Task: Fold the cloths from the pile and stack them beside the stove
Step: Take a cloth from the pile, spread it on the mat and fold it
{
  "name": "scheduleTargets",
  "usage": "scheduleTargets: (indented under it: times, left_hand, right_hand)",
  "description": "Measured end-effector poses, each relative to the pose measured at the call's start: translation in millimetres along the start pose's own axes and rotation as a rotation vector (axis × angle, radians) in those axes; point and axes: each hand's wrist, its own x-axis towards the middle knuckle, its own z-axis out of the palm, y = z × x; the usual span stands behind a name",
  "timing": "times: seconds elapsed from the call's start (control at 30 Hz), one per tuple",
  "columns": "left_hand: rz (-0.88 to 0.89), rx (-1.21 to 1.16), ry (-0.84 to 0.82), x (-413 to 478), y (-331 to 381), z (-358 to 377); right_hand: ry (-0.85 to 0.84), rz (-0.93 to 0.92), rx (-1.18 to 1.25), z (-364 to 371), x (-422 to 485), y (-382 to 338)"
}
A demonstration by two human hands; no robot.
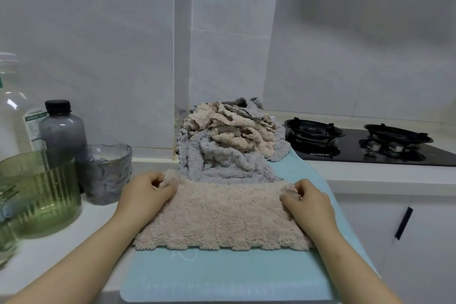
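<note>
Head view: beige cloth (pixel 222 215) laid flat before pile (pixel 229 138); far corners pinched by left hand (pixel 145 192) and right hand (pixel 308 201).

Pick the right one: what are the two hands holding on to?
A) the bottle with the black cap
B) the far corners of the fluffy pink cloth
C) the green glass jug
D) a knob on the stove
B: the left hand and the right hand each pinch a far corner of the pink cloth, which lies flat on the blue mat.
</note>
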Motion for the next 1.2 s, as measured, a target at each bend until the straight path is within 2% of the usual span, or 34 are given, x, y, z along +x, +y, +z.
scheduleTargets:
  times: [0.13,0.27,0.4,0.47,0.57,0.67,0.8,0.93,1.07,1.2]
  left_hand:
    - [0.056,-0.104,0.064,-1.4,4.4,-2.2]
    - [0.062,-0.245,0.093,3.9,13.6,-6.6]
    - [-0.030,-0.462,0.072,25.0,28.5,-5.0]
    - [-0.050,-0.372,0.017,35.6,32.4,4.5]
    - [-0.040,-0.123,-0.058,45.7,27.8,29.8]
    - [-0.007,0.058,-0.039,48.9,16.8,42.6]
    - [0.028,0.036,-0.014,52.1,12.6,37.7]
    - [-0.024,-0.070,-0.012,55.8,11.2,34.6]
    - [-0.055,-0.165,0.025,59.0,8.1,36.0]
    - [-0.063,-0.217,0.034,58.9,4.8,38.4]
  right_hand:
    - [0.033,-0.148,0.050,-1.3,-4.5,-3.3]
    - [0.073,-0.137,0.314,-14.0,-1.5,-12.9]
    - [0.128,-0.133,0.354,-24.0,22.7,-19.5]
    - [0.106,-0.081,0.284,-22.1,35.5,-18.8]
    - [-0.030,0.064,0.140,-6.1,51.1,-10.0]
    - [-0.106,0.192,0.046,12.1,58.8,-1.5]
    - [-0.064,0.193,0.086,17.8,61.7,1.1]
    - [-0.017,0.155,0.352,15.3,63.6,5.5]
    - [0.047,0.201,0.600,8.9,66.2,-0.2]
    - [0.125,0.155,0.536,12.2,66.9,-1.3]
